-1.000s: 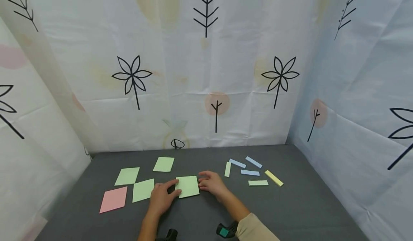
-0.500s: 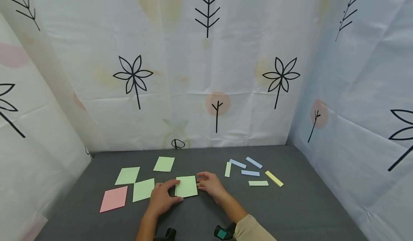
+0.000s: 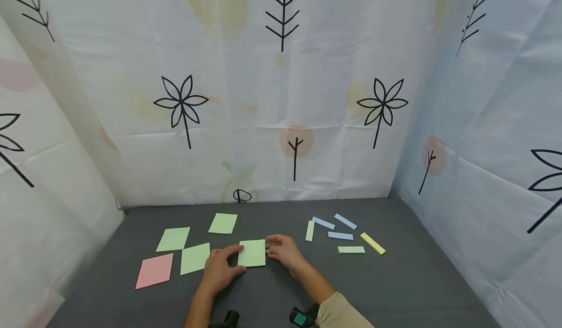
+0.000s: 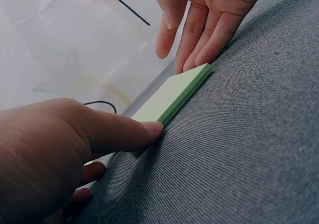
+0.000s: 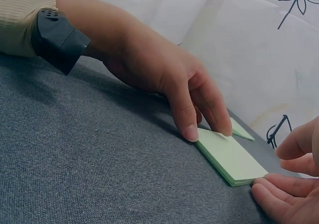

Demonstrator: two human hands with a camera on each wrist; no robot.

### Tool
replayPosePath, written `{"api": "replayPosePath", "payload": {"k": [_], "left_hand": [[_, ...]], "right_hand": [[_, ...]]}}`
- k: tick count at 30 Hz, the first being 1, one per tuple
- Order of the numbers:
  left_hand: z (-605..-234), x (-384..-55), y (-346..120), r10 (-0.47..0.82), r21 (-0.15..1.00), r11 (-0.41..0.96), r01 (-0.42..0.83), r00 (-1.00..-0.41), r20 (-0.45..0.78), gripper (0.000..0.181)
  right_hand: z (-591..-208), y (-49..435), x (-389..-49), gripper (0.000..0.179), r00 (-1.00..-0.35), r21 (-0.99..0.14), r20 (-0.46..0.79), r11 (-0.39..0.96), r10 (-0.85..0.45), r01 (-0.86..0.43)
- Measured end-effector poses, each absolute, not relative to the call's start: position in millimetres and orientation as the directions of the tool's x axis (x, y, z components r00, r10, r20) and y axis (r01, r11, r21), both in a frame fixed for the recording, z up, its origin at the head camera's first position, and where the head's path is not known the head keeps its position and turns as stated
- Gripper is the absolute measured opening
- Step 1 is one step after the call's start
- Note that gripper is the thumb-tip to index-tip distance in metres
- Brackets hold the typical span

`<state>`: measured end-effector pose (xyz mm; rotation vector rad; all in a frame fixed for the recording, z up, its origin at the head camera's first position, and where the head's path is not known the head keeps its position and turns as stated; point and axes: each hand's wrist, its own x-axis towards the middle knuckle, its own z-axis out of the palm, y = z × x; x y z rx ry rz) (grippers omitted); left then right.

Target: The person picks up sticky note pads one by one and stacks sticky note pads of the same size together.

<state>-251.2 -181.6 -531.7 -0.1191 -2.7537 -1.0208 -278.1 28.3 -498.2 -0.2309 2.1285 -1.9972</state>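
Note:
A square stack of light green sticky notes [image 3: 252, 254] lies on the dark grey table, and a seam along its side [image 4: 185, 95] shows two layers. My left hand [image 3: 219, 269] grips the stack's left side, thumb at the near corner and index finger at the far one. On the opposite side, the fingers of my right hand [image 3: 284, 252] are fairly straight and touch the right edge. In the right wrist view the left hand [image 5: 172, 79] has its thumb against the stack's side.
Left of the hands lie more green sticky notes [image 3: 173, 239], [image 3: 223, 223], [image 3: 195, 258] and a pink one [image 3: 154, 271]. To the right are narrow strips: blue [image 3: 340, 235], green [image 3: 351, 250] and yellow [image 3: 372, 243]. Patterned cloth [image 3: 246, 123] walls off the table [image 3: 395, 284].
The green stack has shifted slightly left and its edges have come into line. My right fingers moved left with its right edge; my left thumb shifted to the near corner.

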Motion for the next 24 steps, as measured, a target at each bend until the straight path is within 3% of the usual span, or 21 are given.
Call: {"api": "replayPosePath", "payload": {"k": [13, 24], "left_hand": [[-531, -250, -181, 0.006, 0.637, 0.754, 0.159, -0.972, 0.236, 0.048], [-531, -251, -181, 0.000, 0.629, 0.762, 0.151, -0.973, 0.233, 0.048]], "right_hand": [[-501, 27, -279, 0.038, -0.965, -0.997, -0.049, 0.076, -0.257, 0.031], [-472, 27, -262, 0.036, -0.967, -0.998, -0.023, 0.069, -0.255, 0.006]]}}
